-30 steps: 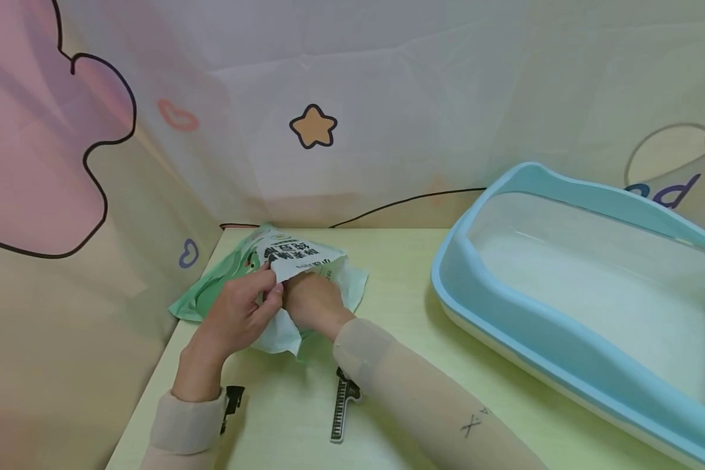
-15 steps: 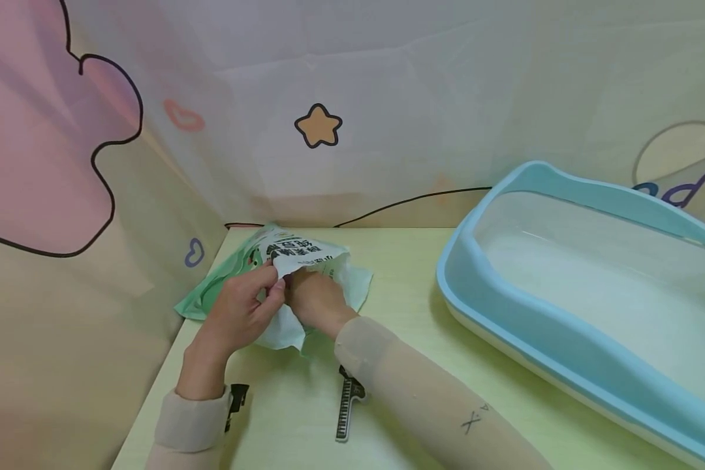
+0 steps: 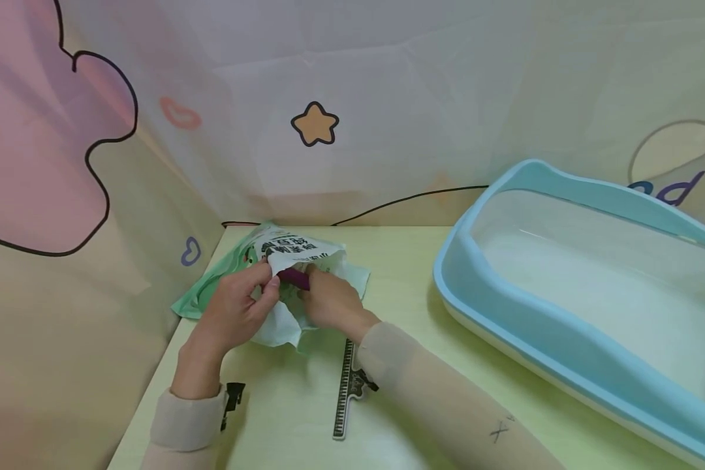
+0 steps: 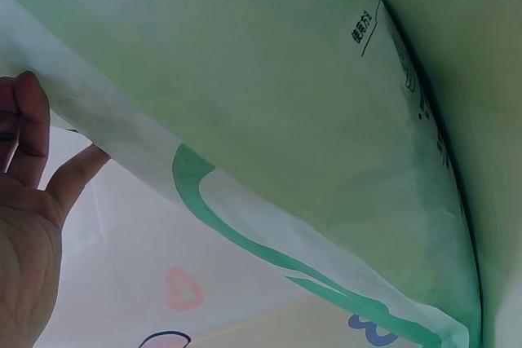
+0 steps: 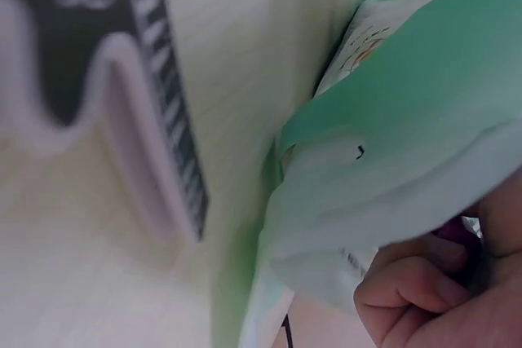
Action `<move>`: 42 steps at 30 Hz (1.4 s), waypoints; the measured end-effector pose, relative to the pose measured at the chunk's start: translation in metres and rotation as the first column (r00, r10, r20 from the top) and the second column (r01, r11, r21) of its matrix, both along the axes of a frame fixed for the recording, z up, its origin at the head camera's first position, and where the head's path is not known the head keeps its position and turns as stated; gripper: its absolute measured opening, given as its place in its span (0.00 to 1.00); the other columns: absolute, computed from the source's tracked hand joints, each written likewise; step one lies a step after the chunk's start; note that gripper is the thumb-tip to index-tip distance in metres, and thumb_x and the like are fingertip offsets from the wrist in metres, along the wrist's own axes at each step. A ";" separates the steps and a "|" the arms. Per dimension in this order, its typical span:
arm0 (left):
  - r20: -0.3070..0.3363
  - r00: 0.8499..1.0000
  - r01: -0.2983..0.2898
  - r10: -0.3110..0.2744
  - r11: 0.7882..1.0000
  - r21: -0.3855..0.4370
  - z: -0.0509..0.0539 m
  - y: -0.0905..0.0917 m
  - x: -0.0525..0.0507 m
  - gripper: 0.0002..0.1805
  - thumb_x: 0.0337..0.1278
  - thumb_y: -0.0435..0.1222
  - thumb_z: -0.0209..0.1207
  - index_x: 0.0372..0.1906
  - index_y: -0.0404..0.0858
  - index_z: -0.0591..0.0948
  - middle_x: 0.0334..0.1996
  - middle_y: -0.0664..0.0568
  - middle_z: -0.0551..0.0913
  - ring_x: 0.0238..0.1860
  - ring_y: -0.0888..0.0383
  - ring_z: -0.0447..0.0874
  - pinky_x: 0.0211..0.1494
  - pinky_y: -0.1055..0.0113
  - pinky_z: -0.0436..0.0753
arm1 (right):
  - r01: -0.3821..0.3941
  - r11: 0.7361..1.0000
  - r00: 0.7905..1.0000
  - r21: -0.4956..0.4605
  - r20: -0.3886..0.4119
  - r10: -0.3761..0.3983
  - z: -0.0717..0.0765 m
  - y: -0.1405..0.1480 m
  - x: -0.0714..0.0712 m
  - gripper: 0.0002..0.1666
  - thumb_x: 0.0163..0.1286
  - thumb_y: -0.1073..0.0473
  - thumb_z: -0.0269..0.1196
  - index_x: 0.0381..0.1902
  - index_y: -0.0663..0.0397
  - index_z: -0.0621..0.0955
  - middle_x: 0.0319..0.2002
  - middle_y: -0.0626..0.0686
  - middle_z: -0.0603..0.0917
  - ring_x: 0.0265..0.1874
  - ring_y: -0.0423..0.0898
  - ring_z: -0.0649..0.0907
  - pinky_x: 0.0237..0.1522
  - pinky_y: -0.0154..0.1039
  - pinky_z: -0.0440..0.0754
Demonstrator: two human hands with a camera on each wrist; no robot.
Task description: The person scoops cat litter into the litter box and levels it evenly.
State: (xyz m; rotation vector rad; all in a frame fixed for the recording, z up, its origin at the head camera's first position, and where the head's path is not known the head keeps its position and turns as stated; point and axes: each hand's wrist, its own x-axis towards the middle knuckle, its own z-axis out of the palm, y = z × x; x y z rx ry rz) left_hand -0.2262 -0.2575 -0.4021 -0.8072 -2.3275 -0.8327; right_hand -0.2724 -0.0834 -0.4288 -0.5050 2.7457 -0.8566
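Observation:
A green and white printed bag [image 3: 217, 287] lies at the table's far left, its torn mouth facing the right hand. The left hand [image 3: 235, 310] pinches the upper edge of that mouth between thumb and fingers. At the opening, the right hand [image 3: 331, 300] grips a dark purple object [image 3: 295, 278], which sits partly inside the bag. In the right wrist view the curled fingers [image 5: 412, 287] hold the purple thing [image 5: 458, 234] beside the bag [image 5: 424, 79]. The left wrist view has the bag [image 4: 269, 120] filling much of the frame, with the left hand [image 4: 33, 193] at its edge.
A large light blue tray [image 3: 540, 313] with high rims stands on the right of the table [image 3: 399, 261]. A black and white ruler-like piece [image 3: 343, 391] lies near the right forearm. Printed cloth [image 3: 388, 117] hangs behind and at the left.
The right hand has drawn back to the right, partly out of the bag's mouth, and the purple object has come into sight. The left hand keeps its hold on the edge.

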 end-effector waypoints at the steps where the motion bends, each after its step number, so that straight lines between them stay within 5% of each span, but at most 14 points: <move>1: 0.003 1.000 -0.003 0.003 1.000 0.000 0.000 0.000 0.000 0.16 0.60 0.25 0.55 0.22 0.43 0.65 0.20 0.58 0.59 0.23 0.65 0.59 0.25 0.72 0.58 | 0.004 1.000 1.000 -0.017 -0.001 -0.004 -0.001 0.003 0.001 0.19 0.79 0.51 0.56 0.61 0.52 0.75 0.41 0.54 0.86 0.29 0.49 0.81 0.26 0.41 0.76; 10: 0.006 1.000 -0.023 0.023 1.000 -0.007 0.000 0.000 0.000 0.15 0.60 0.26 0.56 0.23 0.43 0.67 0.20 0.57 0.62 0.24 0.64 0.63 0.26 0.72 0.61 | 0.028 0.993 1.000 -0.119 0.008 -0.027 -0.008 0.028 0.010 0.14 0.78 0.51 0.59 0.55 0.48 0.75 0.37 0.53 0.83 0.30 0.48 0.79 0.28 0.40 0.74; 20: -0.021 1.000 -0.008 0.008 1.000 -0.005 -0.002 0.000 -0.001 0.15 0.59 0.25 0.56 0.23 0.43 0.66 0.19 0.58 0.60 0.23 0.65 0.61 0.26 0.73 0.59 | 0.030 0.985 1.000 -0.169 0.014 -0.028 -0.012 0.044 0.015 0.21 0.76 0.54 0.61 0.64 0.48 0.75 0.47 0.56 0.85 0.34 0.49 0.81 0.32 0.43 0.76; 42: -0.006 1.000 -0.018 0.018 1.000 -0.004 -0.001 0.001 0.000 0.15 0.60 0.26 0.56 0.23 0.43 0.67 0.19 0.57 0.61 0.23 0.65 0.62 0.27 0.73 0.60 | 0.044 0.962 0.996 -0.271 0.081 -0.023 -0.006 0.078 0.028 0.15 0.78 0.52 0.59 0.58 0.47 0.77 0.27 0.50 0.75 0.22 0.45 0.72 0.26 0.39 0.69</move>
